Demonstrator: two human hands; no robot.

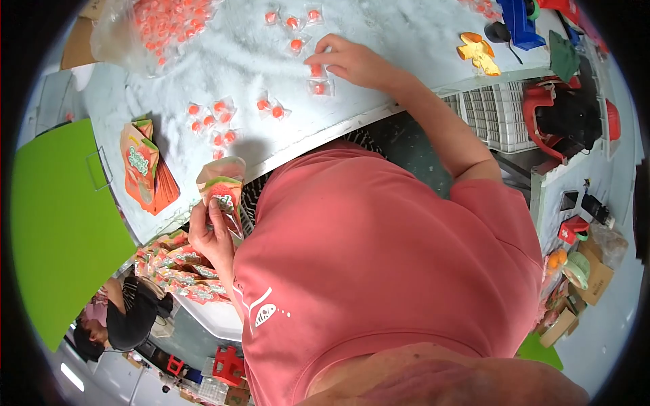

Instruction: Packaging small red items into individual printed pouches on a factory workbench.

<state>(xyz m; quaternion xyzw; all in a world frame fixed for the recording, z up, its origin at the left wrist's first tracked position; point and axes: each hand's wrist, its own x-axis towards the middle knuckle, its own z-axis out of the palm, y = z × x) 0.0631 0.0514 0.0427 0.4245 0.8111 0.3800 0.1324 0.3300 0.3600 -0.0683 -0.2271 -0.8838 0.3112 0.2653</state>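
Note:
My left hand (pixel 213 233) is closed around the side of a small printed pouch (pixel 223 193) in red, green and tan, held upright at the table edge with its mouth spread. Over the table, my right hand (pixel 349 62) has its fingers bent and apart. Right beside its fingertips lies a red candy in clear wrapping (pixel 316 70), and another wrapped candy (pixel 319 88) is just nearer. More wrapped candies (pixel 296 44) lie beyond the hand. Others, such as this wrapped candy (pixel 277 111), are scattered between my hands. Whether the fingertips touch a candy is hard to see.
A stack of flat pouches (pixel 145 169) stands at the left. A clear bag of candies (pixel 172 27) lies at the far left. Filled-looking pouches (pixel 179 264) heap in a white bin (pixel 213 318) below. Orange peel (pixel 479 54) rests far right. White crates (pixel 487 115) stand under the table.

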